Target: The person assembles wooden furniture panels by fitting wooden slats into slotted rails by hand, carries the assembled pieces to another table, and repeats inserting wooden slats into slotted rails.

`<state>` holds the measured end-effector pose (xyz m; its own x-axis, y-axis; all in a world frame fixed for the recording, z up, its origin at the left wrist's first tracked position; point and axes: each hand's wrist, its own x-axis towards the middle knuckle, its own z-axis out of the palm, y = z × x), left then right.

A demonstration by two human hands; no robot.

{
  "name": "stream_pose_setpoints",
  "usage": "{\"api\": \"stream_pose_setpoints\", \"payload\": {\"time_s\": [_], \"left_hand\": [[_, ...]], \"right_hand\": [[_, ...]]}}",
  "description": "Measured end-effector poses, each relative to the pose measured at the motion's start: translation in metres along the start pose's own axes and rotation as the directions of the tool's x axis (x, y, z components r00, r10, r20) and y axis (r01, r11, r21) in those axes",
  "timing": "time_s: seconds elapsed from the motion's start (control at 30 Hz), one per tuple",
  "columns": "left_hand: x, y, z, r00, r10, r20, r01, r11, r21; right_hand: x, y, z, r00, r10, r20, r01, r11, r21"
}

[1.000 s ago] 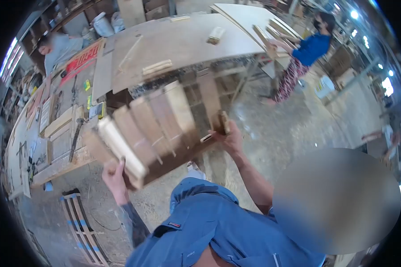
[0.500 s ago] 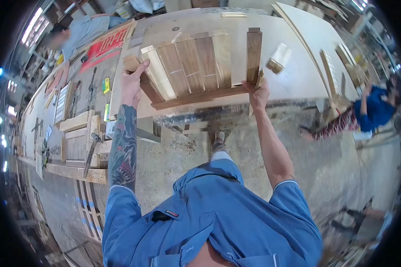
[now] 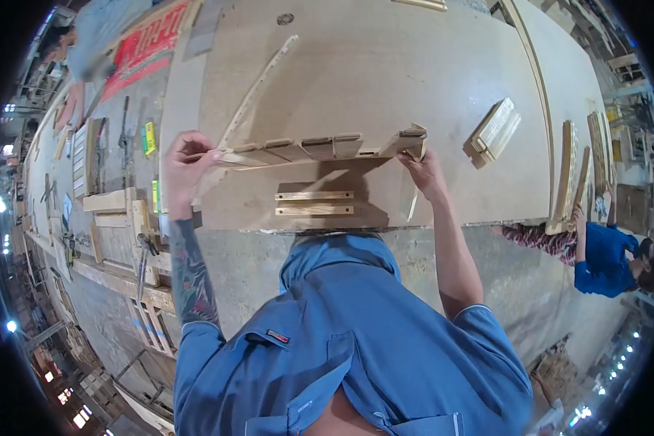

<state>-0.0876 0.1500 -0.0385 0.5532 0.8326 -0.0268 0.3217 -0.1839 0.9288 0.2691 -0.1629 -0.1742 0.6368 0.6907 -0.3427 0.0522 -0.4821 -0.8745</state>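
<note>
Two ends of the slatted panel (image 3: pixel 346 147), mid-frame on or just above the surface (image 3: pixel 356 73), were pinched in my closed left grip (image 3: pixel 185 166) and right grip (image 3: pixel 426 174), probably to balance it.

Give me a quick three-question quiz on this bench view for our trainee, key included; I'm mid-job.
1. True or false: the right hand is free of the slatted wooden frame.
2. Where on the table do the stacked wood pieces lie, seen from the right hand? A) to its left B) to its right C) underneath it
3. How many short strips with dark spots near their ends lie on the near side of the frame?

Key: 1. False, it holds the frame's right end. 2. B. 3. Two.
</note>
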Motion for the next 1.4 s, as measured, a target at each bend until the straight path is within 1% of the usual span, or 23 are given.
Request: {"api": "stream_pose_setpoints", "payload": {"time_s": [0.03,0.07,0.1,0.17,0.23,0.27,0.3,0.33,0.37,0.4,0.47,0.53,0.6,0.67,0.73,0.77,0.83,0.87,0.93,1.07,1.13,1.27,1.4], "left_hand": [[0.005,0.021,-0.001,0.998,0.009,0.059,-0.016,0.993,0.118],[0.008,0.050,0.008,0.951,0.279,0.133,-0.309,0.857,0.413],[0.007,0.077,0.029,0.825,0.492,0.279,-0.544,0.556,0.629],[0.003,0.111,0.082,0.759,0.555,0.340,-0.633,0.511,0.581],[0.014,0.103,0.125,0.683,0.641,0.349,-0.716,0.496,0.491],[0.021,0.096,0.141,0.689,0.638,0.343,-0.713,0.512,0.480],[0.028,0.092,0.156,0.741,0.481,0.468,-0.671,0.555,0.492],[0.031,0.090,0.164,0.755,0.309,0.578,-0.630,0.585,0.511],[0.031,0.088,0.165,0.752,0.316,0.579,-0.633,0.592,0.499],[0.031,0.089,0.164,0.755,0.320,0.573,-0.634,0.577,0.514],[0.031,0.086,0.157,0.765,0.322,0.558,-0.629,0.561,0.538],[0.027,0.077,0.141,0.699,0.423,0.577,-0.704,0.546,0.454],[0.031,0.068,0.122,0.716,0.406,0.568,-0.688,0.544,0.479],[0.034,0.067,0.111,0.721,0.390,0.572,-0.683,0.540,0.493],[0.035,0.072,0.111,0.711,0.348,0.611,-0.694,0.486,0.532],[0.034,0.071,0.112,0.720,0.351,0.599,-0.686,0.491,0.537],[0.031,0.066,0.111,0.715,0.338,0.612,-0.692,0.471,0.547],[0.030,0.065,0.110,0.727,0.333,0.600,-0.679,0.479,0.557],[0.031,0.064,0.110,0.726,0.354,0.589,-0.679,0.505,0.533],[0.032,0.064,0.110,0.742,0.352,0.570,-0.658,0.547,0.518],[0.033,0.065,0.111,0.757,0.355,0.548,-0.642,0.560,0.524],[0.035,0.060,0.112,0.757,0.385,0.529,-0.647,0.561,0.517],[0.030,0.064,0.111,0.770,0.336,0.542,-0.625,0.564,0.539]], "right_hand": [[-0.001,0.006,-0.008,0.998,-0.050,0.028,0.045,0.984,0.174],[-0.006,0.010,-0.013,0.994,-0.104,0.045,0.082,0.935,0.344],[-0.016,-0.004,-0.020,0.995,-0.085,0.048,0.065,0.942,0.330],[-0.039,-0.065,-0.037,0.975,0.210,-0.065,-0.154,0.862,0.483],[-0.044,-0.075,-0.051,0.978,0.111,-0.176,-0.026,0.905,0.425],[-0.042,-0.074,-0.062,0.976,0.021,-0.218,0.063,0.927,0.369],[-0.043,-0.078,-0.064,0.974,0.028,-0.223,0.054,0.934,0.354],[-0.044,-0.084,-0.066,0.956,0.044,-0.288,0.027,0.971,0.238],[-0.046,-0.091,-0.069,0.933,0.048,-0.356,-0.005,0.992,0.122],[-0.053,-0.100,-0.072,0.931,0.048,-0.362,-0.006,0.993,0.115],[-0.067,-0.123,-0.077,0.956,0.054,-0.288,-0.022,0.993,0.114],[-0.082,-0.147,-0.086,0.971,0.035,-0.236,0.004,0.987,0.159],[-0.093,-0.172,-0.087,0.985,-0.169,0.018,0.169,0.986,0.006],[-0.090,-0.198,-0.051,0.976,-0.213,0.039,0.214,0.977,-0.025],[-0.078,-0.215,-0.016,0.936,-0.317,0.151,0.346,0.907,-0.240],[-0.068,-0.214,-0.005,0.933,-0.322,0.161,0.354,0.902,-0.247],[-0.051,-0.205,0.014,0.844,-0.440,0.306,0.536,0.688,-0.489],[-0.050,-0.206,0.018,0.838,-0.440,0.323,0.546,0.682,-0.487],[-0.050,-0.209,0.026,0.768,-0.466,0.440,0.615,0.341,-0.711],[-0.060,-0.231,0.029,0.687,-0.583,0.434,0.660,0.250,-0.709],[-0.048,-0.242,0.027,0.583,-0.637,0.504,0.702,0.082,-0.708],[-0.015,-0.236,0.034,0.619,-0.520,0.588,0.719,0.075,-0.691],[-0.001,-0.242,0.041,0.663,-0.446,0.601,0.707,0.110,-0.698]]}}
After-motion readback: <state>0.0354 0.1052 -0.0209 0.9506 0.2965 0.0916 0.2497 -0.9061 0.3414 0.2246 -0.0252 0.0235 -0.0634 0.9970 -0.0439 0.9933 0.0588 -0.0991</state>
